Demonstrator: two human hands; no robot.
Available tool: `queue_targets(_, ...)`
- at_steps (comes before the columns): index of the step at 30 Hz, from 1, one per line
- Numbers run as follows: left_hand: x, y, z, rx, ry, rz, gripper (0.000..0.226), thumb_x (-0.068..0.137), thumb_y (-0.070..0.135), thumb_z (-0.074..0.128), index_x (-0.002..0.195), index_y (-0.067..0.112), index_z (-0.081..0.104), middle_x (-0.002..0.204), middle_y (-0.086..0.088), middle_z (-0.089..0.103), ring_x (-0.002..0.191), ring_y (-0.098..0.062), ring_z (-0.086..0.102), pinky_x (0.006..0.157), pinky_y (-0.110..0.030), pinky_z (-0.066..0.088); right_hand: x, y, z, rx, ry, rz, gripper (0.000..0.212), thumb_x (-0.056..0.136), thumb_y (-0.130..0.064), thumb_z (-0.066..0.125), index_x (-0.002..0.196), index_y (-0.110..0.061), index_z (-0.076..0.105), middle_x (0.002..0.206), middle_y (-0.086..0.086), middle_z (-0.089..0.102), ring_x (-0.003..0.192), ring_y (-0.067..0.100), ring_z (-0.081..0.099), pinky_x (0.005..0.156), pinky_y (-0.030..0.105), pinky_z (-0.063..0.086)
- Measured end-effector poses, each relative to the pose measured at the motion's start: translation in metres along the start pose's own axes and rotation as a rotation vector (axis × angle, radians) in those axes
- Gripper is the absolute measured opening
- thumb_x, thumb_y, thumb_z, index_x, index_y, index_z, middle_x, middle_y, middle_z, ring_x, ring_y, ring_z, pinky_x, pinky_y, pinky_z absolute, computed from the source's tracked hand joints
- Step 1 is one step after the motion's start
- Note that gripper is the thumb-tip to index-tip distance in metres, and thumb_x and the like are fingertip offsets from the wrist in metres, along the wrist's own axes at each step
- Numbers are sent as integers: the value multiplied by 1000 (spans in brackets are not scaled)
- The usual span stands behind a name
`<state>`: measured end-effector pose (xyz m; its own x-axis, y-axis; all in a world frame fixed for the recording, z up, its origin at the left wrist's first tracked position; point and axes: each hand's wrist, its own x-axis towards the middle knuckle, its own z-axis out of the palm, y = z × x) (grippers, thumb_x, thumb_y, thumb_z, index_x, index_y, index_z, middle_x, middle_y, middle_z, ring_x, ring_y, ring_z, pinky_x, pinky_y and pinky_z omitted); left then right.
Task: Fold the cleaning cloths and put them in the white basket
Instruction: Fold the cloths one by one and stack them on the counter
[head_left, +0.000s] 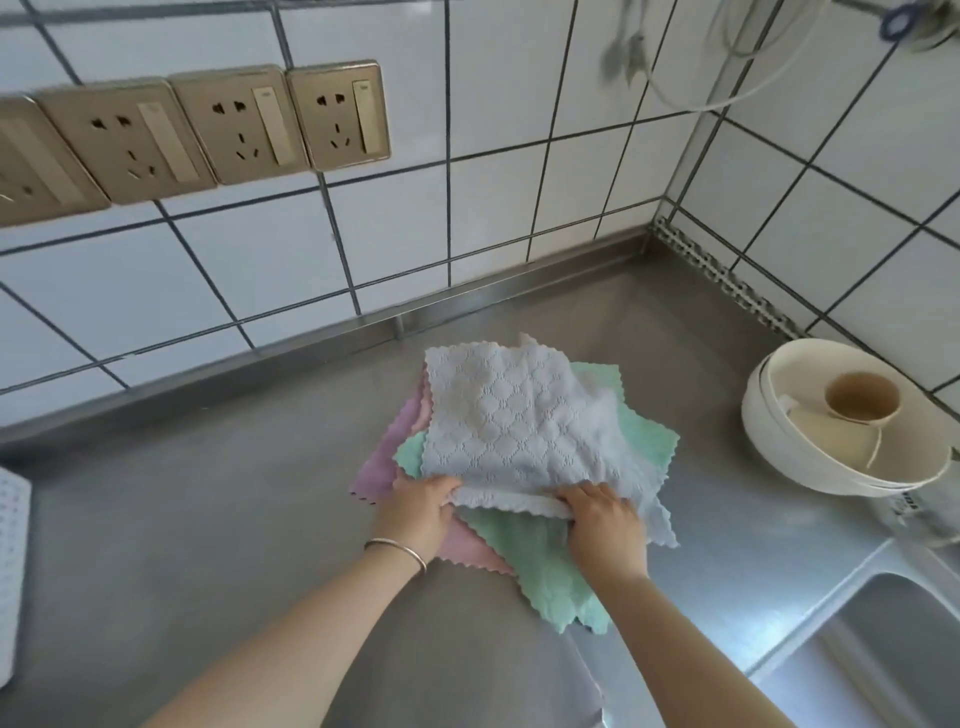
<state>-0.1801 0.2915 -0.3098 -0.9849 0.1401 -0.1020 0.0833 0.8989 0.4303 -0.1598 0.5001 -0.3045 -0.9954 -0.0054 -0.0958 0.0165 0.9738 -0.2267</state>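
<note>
A pale blue-white cleaning cloth (514, 421) lies on top of a loose pile in the middle of the steel counter. Under it show green cloths (540, 566) and a pink cloth (384, 457). My left hand (421, 506) pinches the near-left edge of the top cloth. My right hand (602, 525) grips the same near edge further right, and the edge is lifted a little between them. A white perforated basket (10, 561) shows only as a sliver at the left edge of the view.
White bowls (779, 431) with a beige cup (862, 397) in them stand at the right on the counter. A steel sink (893, 639) opens at the lower right. Tiled walls with a row of sockets (208, 130) close off the back and right.
</note>
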Motion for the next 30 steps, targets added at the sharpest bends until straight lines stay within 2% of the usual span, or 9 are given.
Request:
queue_targets(5, -10, -13, -59, -148, 118, -60, 33, 86, 18, 45, 112, 16, 65, 102, -18, 70, 94, -36, 64, 76, -37, 47, 20, -3, -68, 127, -83, 128, 22, 89, -14, 51, 103, -20, 66, 86, 1, 64, 76, 21, 55, 55, 24, 39)
queue_targets(7, -25, -25, -90, -160, 163, -58, 42, 80, 22, 38, 110, 15, 66, 99, -18, 71, 91, -36, 65, 74, -35, 48, 24, -16, -95, 52, -175, -1, 22, 87, -12, 52, 99, -23, 65, 95, 1, 64, 84, 21, 58, 64, 26, 44)
queue_targets(10, -64, -49, -148, -182, 212, -27, 40, 73, 28, 40, 97, 20, 70, 89, -6, 74, 83, -27, 66, 70, -31, 48, 20, -39, -125, 343, -213, -36, 14, 86, -15, 60, 78, -24, 66, 86, 11, 68, 76, 20, 55, 63, 29, 39)
queue_targets(13, -108, -72, -203, -319, 232, -63, 26, 64, 53, 49, 67, 36, 68, 63, 16, 66, 60, 1, 55, 57, -13, 40, 8, -73, -147, 610, -230, -143, 7, 79, -24, 72, 75, -18, 72, 76, 8, 67, 71, 18, 50, 65, 30, 35)
queue_targets(16, -135, -107, -234, -515, 356, -175, 40, 57, 62, 53, 66, 26, 68, 58, 13, 61, 56, 2, 48, 58, -15, 38, 2, -107, -143, 949, -243, -82, 39, 57, -45, 83, 76, -12, 72, 77, 10, 70, 77, 20, 57, 76, 36, 45)
queue_targets(19, -149, -146, -242, -660, 406, -274, 43, 73, 50, 62, 76, 8, 68, 69, 7, 62, 65, -7, 52, 66, -28, 41, 2, -147, -122, 1167, -285, -7, 45, 62, -36, 80, 81, 3, 68, 82, 22, 66, 81, 24, 56, 77, 39, 46)
queue_targets(23, -164, -191, -247, -724, 371, -386, 20, 92, 21, 53, 86, 25, 72, 79, -5, 64, 77, -18, 54, 77, -39, 50, 2, -199, -103, 1094, -202, -17, 25, 84, -25, 67, 90, 0, 66, 69, 6, 56, 57, 12, 50, 52, 15, 42)
queue_targets(26, -187, -199, -263, -822, 410, -354, 18, 83, 29, 57, 72, 28, 72, 69, 4, 64, 77, -19, 52, 78, -36, 47, -5, -219, -105, 993, -138, -60, 24, 91, -30, 57, 94, -7, 63, 80, 8, 60, 68, 18, 53, 60, 26, 40)
queue_targets(30, -235, -189, -259, -878, 351, -265, 20, 84, 24, 54, 95, 11, 65, 86, -1, 66, 83, -9, 59, 78, -16, 50, -32, -214, -103, 1001, -151, -184, 22, 93, -24, 53, 74, -14, 59, 71, 0, 55, 70, 17, 50, 68, 28, 41)
